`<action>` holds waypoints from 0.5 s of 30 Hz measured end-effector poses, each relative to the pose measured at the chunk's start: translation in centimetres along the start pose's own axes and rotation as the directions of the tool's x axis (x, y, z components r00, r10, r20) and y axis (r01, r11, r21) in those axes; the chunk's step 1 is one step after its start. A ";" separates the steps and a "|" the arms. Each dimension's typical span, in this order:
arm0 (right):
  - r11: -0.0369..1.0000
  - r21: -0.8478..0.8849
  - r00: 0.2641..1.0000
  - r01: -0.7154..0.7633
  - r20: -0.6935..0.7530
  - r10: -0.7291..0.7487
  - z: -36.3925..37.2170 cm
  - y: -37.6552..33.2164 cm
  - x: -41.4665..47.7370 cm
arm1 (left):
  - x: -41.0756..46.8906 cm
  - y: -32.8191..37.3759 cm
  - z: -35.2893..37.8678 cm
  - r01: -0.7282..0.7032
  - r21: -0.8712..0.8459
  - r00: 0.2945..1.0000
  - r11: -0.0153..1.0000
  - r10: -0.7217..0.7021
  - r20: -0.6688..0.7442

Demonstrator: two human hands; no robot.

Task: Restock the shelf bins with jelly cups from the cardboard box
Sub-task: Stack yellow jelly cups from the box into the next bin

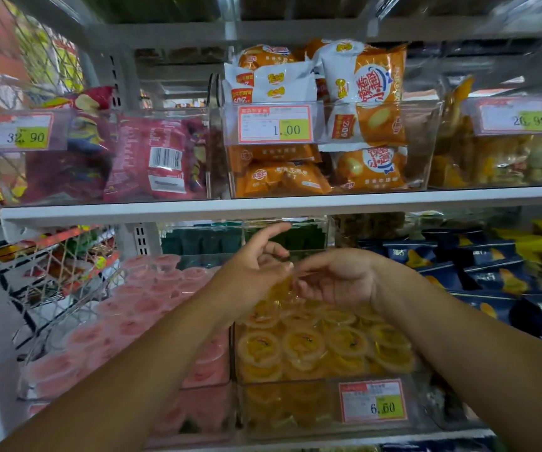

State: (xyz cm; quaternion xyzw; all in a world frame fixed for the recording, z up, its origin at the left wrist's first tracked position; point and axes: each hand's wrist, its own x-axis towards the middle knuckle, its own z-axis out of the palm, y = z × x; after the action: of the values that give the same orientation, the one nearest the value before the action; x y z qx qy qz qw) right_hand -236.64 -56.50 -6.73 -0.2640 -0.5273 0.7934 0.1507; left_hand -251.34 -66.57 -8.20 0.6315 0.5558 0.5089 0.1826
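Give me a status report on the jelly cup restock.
Left hand, right hand meet above orange jelly cups, grip unclear. Bin looks full. Cardboard box out of view; nothing blocking.

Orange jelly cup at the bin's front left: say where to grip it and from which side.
Pinch the orange jelly cup by its rim, from above. It lies lid-up, wedged among neighbouring cups behind the front wall of the clear bin, so its sides are probably unreachable.

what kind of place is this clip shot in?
Most likely a snack aisle in a grocery or convenience shop. Clear shelf bins carry printed price tags. Bagged snacks fill the upper row, and the lower bins are packed with orange jelly cups and pink jelly cups.
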 end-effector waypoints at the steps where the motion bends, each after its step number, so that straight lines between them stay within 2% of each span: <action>1: 1.000 -0.001 1.000 -0.010 -0.012 0.010 -0.1 0.0 0.3 | 0.2 0.0 0.1 -0.001 0.012 1.000 1.000 0.001 0.007; 5: 0.997 -0.071 0.999 -0.043 -0.014 0.042 -0.5 -0.2 1.1 | 1.3 -0.2 0.1 0.014 0.060 1.000 0.998 -0.014 0.002; 7: 0.981 -0.193 0.996 -0.006 -0.086 -0.010 -1.3 -0.9 1.6 | 1.6 -0.4 -0.6 0.035 0.104 0.999 0.994 -0.035 0.006; 8: 0.963 -0.270 0.986 0.014 -0.159 -0.058 -1.8 -1.2 1.9 | 1.6 -0.6 -1.1 0.054 0.207 0.998 0.977 -0.059 0.019; 9: 0.935 -0.355 0.968 0.016 -0.228 -0.103 -2.3 -1.5 2.1 | 1.5 -0.9 -1.7 0.066 0.371 0.995 0.926 -0.090 0.048; 11: 0.859 -0.510 0.926 -0.031 -0.339 -0.168 -3.2 -1.9 2.7 | 1.3 -1.5 -2.6 0.019 0.686 0.970 0.727 -0.181 0.164; 13: 0.742 -0.660 0.895 -0.119 -0.395 -0.207 -3.6 -1.7 3.2 | 0.8 -1.8 -2.8 -0.064 0.812 0.923 0.580 -0.274 0.269; 15: 0.619 -0.765 0.895 -0.179 -0.388 -0.221 -3.1 -1.3 3.6 | 0.6 -2.1 -2.6 -0.089 0.834 0.892 0.544 -0.329 0.310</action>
State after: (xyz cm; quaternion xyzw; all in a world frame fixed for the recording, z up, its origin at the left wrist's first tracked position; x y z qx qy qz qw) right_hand -237.80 -51.81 -7.42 -0.4708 -0.7738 0.3979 0.1461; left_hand -254.71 -66.32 -8.49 0.6966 0.7170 0.0175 0.0159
